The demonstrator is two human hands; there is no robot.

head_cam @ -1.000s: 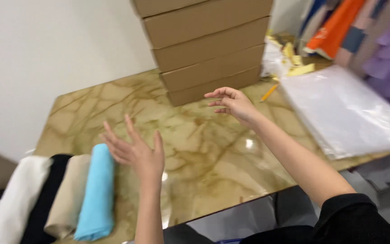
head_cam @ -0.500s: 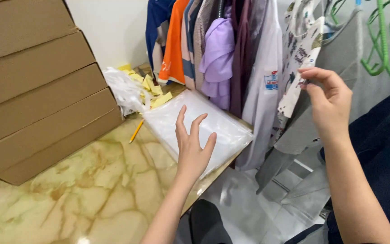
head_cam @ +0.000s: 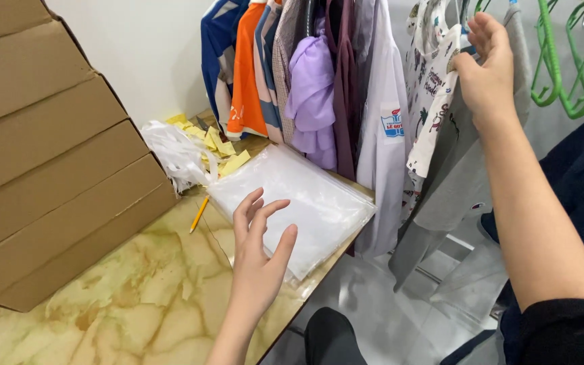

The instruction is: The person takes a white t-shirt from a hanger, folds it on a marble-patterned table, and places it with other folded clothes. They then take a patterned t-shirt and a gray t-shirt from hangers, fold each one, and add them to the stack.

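**Right hand on the rack, left over the bags**

Your right hand (head_cam: 487, 64) grips the top of a white patterned garment (head_cam: 434, 101) hanging on the clothes rack, fingers closed around it. Your left hand (head_cam: 259, 253) hovers with fingers spread wide, empty, over the stack of clear plastic bags (head_cam: 319, 196) lying at the corner of the marbled yellow desk (head_cam: 136, 290). A yellow pencil (head_cam: 199, 213) lies just beside the bags, near the stacked brown cardboard boxes (head_cam: 42, 155).

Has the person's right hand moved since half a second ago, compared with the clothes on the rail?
Yes. The right hand has gone up and closer to the rail, and now grips the grey garment near its top, beside the green hangers.
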